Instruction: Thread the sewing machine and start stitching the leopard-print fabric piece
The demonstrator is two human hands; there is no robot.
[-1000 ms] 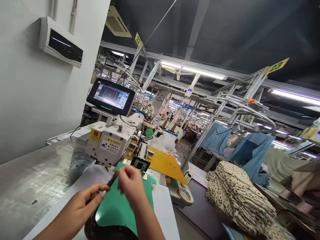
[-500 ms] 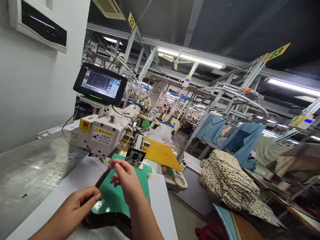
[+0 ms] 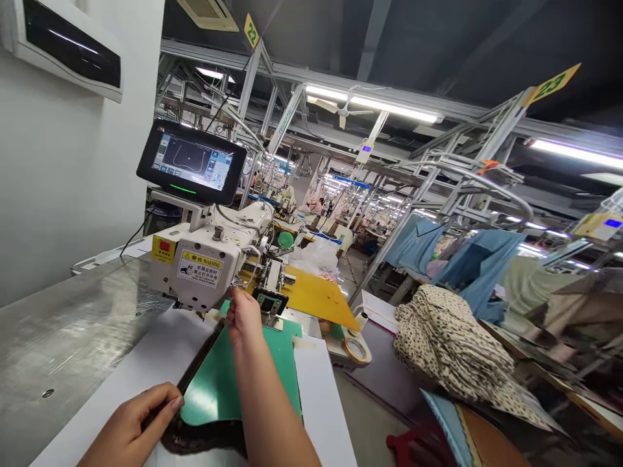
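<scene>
A green template plate [image 3: 214, 383] lies on white sheeting in front of a white sewing machine [image 3: 199, 272]. Dark fabric [image 3: 202, 438] shows along its left side and near edge. At the plate's near left corner, my left hand [image 3: 141, 421] pinches the dark fabric's edge between thumb and fingers. My right hand [image 3: 244, 318] reaches over the plate to its far end, beside the machine head and close to a black clamp [image 3: 270, 302]. Its fingers are curled in, and whatever they hold is hidden.
A touch screen [image 3: 192, 162] stands above the machine. Beyond the clamp lies a yellow board [image 3: 321, 295]. To the right are a tape roll [image 3: 356, 350], a pile of spotted fabric [image 3: 452, 344] and a red stool [image 3: 413, 444]. A metal tabletop [image 3: 73, 344] extends left.
My right hand has moved forward and slightly right, toward the machine head. My left hand has shifted slightly down and left, to the plate's corner. The view has tilted slightly.
</scene>
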